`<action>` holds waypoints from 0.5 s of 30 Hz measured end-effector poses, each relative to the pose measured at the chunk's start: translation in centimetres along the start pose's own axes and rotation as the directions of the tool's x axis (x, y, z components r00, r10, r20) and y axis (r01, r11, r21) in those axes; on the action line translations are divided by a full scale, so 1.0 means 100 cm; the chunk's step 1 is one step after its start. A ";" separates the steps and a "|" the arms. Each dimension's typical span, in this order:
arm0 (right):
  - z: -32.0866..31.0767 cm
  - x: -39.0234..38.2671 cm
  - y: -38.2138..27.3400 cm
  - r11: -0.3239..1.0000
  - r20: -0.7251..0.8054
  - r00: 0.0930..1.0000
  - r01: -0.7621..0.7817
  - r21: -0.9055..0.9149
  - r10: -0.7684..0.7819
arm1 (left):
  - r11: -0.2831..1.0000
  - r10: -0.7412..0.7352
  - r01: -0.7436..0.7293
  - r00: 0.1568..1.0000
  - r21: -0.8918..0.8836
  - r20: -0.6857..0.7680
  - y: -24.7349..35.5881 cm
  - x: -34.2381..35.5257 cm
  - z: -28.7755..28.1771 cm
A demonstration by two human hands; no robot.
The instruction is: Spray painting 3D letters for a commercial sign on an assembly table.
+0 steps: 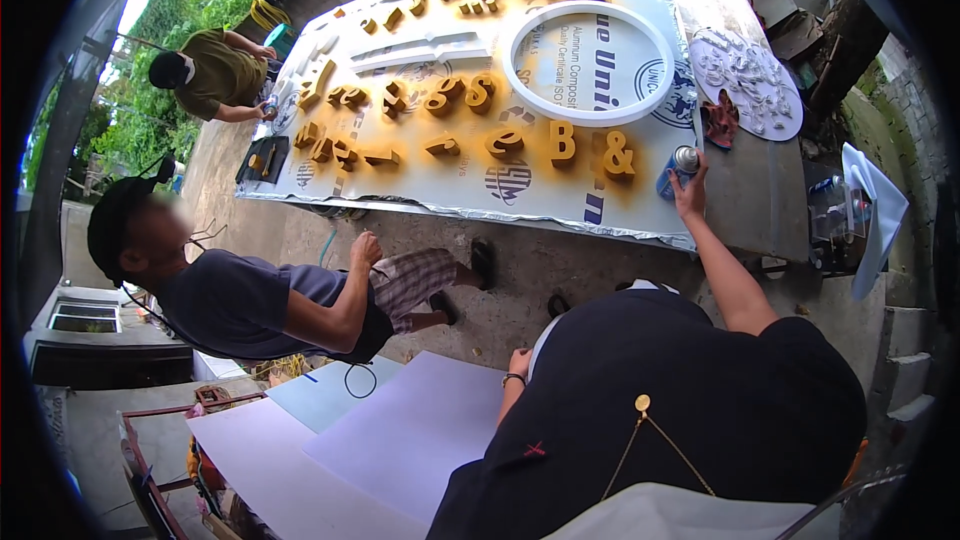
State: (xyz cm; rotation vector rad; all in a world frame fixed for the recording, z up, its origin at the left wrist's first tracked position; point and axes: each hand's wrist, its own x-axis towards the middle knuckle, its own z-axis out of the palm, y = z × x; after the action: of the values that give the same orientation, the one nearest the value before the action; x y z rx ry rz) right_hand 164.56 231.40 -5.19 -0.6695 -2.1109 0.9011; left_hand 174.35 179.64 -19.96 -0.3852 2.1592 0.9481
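My right hand (690, 195) is closed around a blue spray can (666, 183) at the table's near right edge. Just left of the can stands a gold ampersand (619, 155), with a gold letter B (563, 143) beside it. Yellow-brown overspray surrounds these raised letters on the printed sheet (560, 200) underneath. My left hand (519, 361) hangs low at my side, a band around its wrist. Its fingers are partly hidden, so their grip is unclear. More gold letters (480, 91) stand in rows farther left and back.
A white ring (513, 60) lies among the letters, near white strips (420, 52). Small white pieces cover a round board (745, 85) at right, beside a crumpled red-black cloth (720, 121). Two people (250, 290) (215, 75) stand left; pale panels (400, 440) lie low at left.
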 end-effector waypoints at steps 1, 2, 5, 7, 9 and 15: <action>0.001 0.002 0.004 0.998 -0.046 0.997 -0.056 -0.007 0.055 | 1.000 -0.006 0.006 1.000 -0.017 0.008 0.001 0.000 -0.003; -0.002 0.006 0.009 0.999 -0.044 0.998 -0.052 -0.011 0.051 | 0.999 -0.012 0.012 1.000 -0.035 0.015 0.001 0.001 -0.005; -0.008 0.019 0.009 0.883 -0.338 0.834 -0.323 0.342 0.436 | 0.999 -0.022 0.022 1.000 -0.037 0.000 0.001 0.001 -0.016; -0.032 0.026 -0.027 0.462 -0.208 0.644 -0.254 0.850 0.736 | 0.998 -0.059 0.059 0.998 -0.011 -0.013 -0.004 0.001 -0.023; -0.050 0.031 0.009 0.299 -0.063 0.705 -0.218 0.929 0.707 | 0.998 -0.068 0.068 0.997 0.012 0.022 -0.009 0.008 -0.030; -0.065 0.008 -0.063 -0.084 0.477 0.759 -0.495 0.865 0.442 | 0.993 -0.097 0.093 0.994 0.077 0.042 -0.030 0.031 -0.054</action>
State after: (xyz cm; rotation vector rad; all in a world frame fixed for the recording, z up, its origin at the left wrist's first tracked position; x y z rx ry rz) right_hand 168.09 230.55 3.10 -0.5780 -0.6566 2.4224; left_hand 171.05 173.65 -21.26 -0.4217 2.1091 0.8128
